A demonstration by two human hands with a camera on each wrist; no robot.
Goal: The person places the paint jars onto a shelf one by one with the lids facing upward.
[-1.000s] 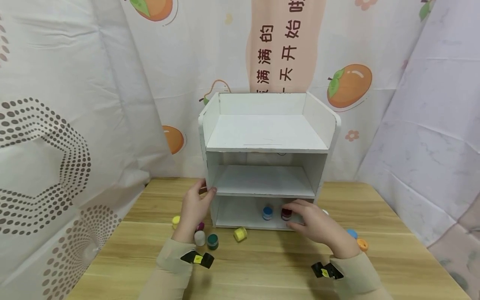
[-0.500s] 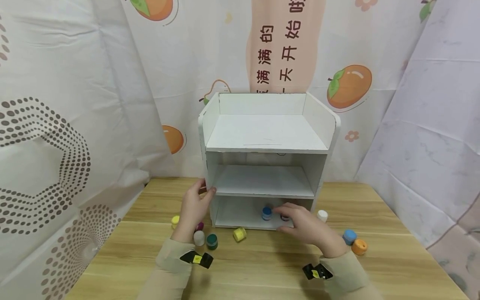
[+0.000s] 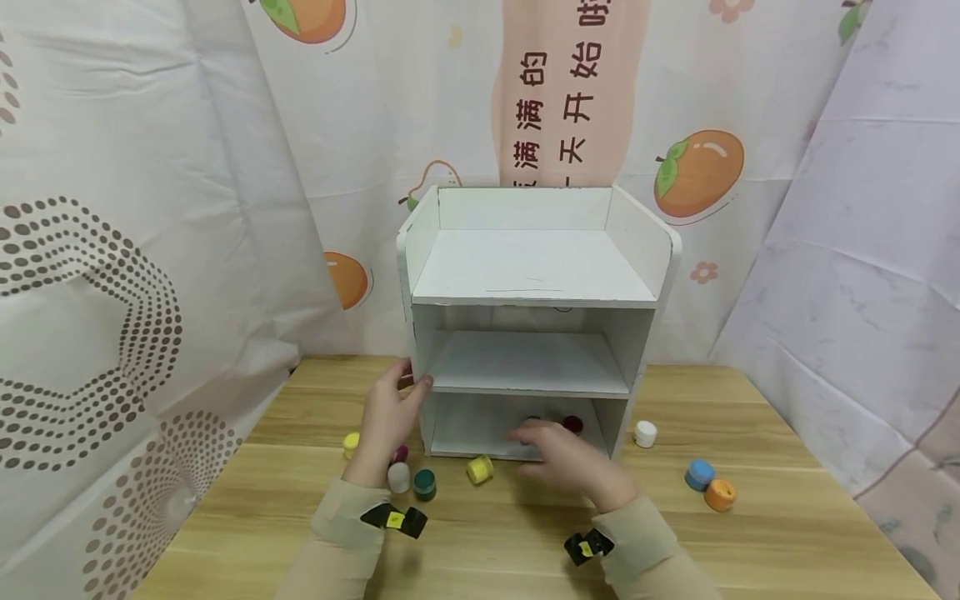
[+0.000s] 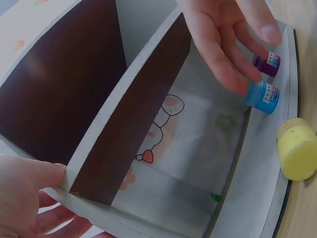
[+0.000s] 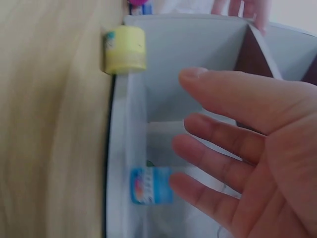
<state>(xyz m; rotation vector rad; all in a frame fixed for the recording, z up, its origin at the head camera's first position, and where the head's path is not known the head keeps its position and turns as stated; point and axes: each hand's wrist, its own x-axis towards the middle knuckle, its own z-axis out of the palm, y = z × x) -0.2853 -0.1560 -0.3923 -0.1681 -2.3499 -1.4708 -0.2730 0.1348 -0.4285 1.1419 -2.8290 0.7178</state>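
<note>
My left hand (image 3: 392,408) grips the left side panel of a small white shelf unit (image 3: 532,258), thumb on the front edge and fingers outside. My right hand (image 3: 570,458), fingers apart and loosely bent, hovers in front of the bottom compartment, holding nothing. Behind it, a blue paint jar (image 4: 262,97) and a dark red paint jar (image 3: 573,424) stand upright side by side on the bottom board. In the head view the right hand hides most of the blue one. A yellow paint jar (image 3: 480,468) lies tipped at the unit's front edge, left of the right fingertips.
Left of the unit, on the wooden table (image 3: 480,550), are a green jar (image 3: 425,484), a white jar (image 3: 399,477), a purple jar (image 3: 399,453) and another yellow jar (image 3: 351,444). To the right stand a white jar (image 3: 645,433), a light blue jar (image 3: 700,474) and an orange jar (image 3: 721,495).
My right hand has come away from the dark red jar and moved left, past the blue jar, toward the front of the unit. The left hand has stayed on the side panel.
</note>
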